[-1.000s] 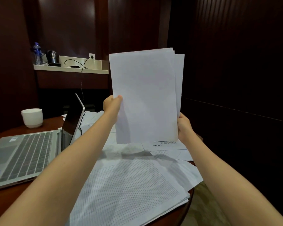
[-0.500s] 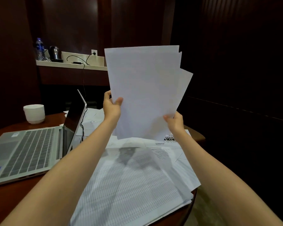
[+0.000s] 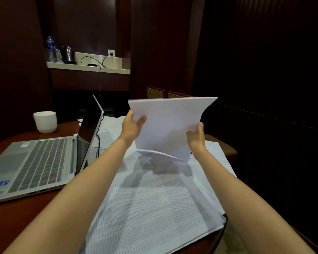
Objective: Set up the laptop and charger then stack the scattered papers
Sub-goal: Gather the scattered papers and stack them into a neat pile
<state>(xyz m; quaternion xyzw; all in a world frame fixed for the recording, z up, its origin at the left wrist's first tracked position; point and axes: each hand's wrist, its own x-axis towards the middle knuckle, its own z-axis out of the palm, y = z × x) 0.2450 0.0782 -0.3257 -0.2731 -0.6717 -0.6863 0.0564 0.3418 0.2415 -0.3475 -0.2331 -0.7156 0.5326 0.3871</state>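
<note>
Two hands, left [image 3: 130, 128] and right [image 3: 196, 137], grip a sheaf of white papers [image 3: 168, 123] above scattered sheets [image 3: 151, 208] on a worktop [image 3: 15, 222], beside an open laptop [image 3: 35, 165].

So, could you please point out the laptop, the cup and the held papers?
laptop [image 3: 39, 160]: head view, its keyboard.
cup [image 3: 45, 122]: head view, its side wall.
held papers [image 3: 169, 123]: head view, the front sheet.

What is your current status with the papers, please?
Left hand and right hand both grip the paper bundle, held low over the loose sheets. Laptop open at left. Nothing in the way.
</note>
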